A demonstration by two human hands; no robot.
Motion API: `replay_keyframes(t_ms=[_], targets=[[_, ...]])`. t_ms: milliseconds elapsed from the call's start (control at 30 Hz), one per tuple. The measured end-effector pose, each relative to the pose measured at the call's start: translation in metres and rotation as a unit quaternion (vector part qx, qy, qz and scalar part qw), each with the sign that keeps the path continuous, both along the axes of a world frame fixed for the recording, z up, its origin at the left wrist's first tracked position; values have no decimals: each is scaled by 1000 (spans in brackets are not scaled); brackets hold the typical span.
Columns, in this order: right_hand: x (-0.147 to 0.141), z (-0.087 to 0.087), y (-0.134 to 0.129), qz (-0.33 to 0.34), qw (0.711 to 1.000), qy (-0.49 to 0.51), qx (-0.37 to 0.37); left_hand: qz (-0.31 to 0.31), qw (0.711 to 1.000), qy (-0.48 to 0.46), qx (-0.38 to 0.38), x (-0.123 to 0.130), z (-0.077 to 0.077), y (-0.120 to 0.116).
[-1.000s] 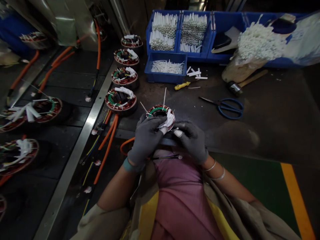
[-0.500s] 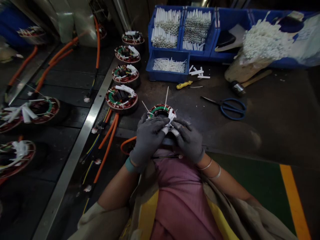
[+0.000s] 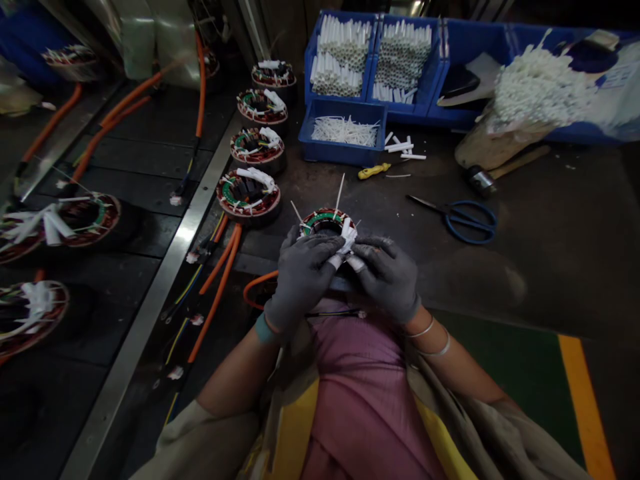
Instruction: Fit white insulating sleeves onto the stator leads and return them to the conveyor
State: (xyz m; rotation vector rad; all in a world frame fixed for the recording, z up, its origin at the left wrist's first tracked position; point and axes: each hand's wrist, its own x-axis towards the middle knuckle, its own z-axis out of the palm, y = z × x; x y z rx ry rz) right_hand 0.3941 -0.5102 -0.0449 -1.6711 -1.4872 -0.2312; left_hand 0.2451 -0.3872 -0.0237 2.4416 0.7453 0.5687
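Observation:
A ring-shaped copper-wound stator (image 3: 326,219) with a green inner band sits at the table's near edge, two thin white ties standing up from its rim. My left hand (image 3: 306,275), in a grey glove, lies over its left and near side, fingers closed on the white sleeving (image 3: 347,237). From the right, my right hand (image 3: 389,275), also gloved, pinches the same white sleeving at the near rim. Light tape covers some fingertips. Below the ring, a thin dark and yellow wire (image 3: 334,313) crosses in front of my clothing.
More stators (image 3: 249,193) stand in a column at the left, with orange cables (image 3: 220,293) and a metal strip (image 3: 187,230). Blue bins (image 3: 343,152) of white tubes and ties are at the back. Scissors (image 3: 470,221), a yellow-handled tool (image 3: 374,171) and a hammer (image 3: 483,180) lie right.
The view has shifted slightly, so most objects appear a little farther right. Both hands remain at the white sleeving, with the right hand's fingers drawn slightly away from the left's.

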Motion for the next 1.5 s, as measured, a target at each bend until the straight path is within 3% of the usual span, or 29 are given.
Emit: replay_keyframes(t_ms=[467, 700, 1500], targets=[[1, -1, 8, 9, 998, 7, -56, -4, 1000, -10, 20, 2, -2, -1], [2, -3, -6, -11, 999, -38, 2, 9, 1000, -10, 12, 4, -1, -5], [7, -12, -4, -7, 998, -61, -4, 14, 1000, 3, 8, 5, 1, -5]])
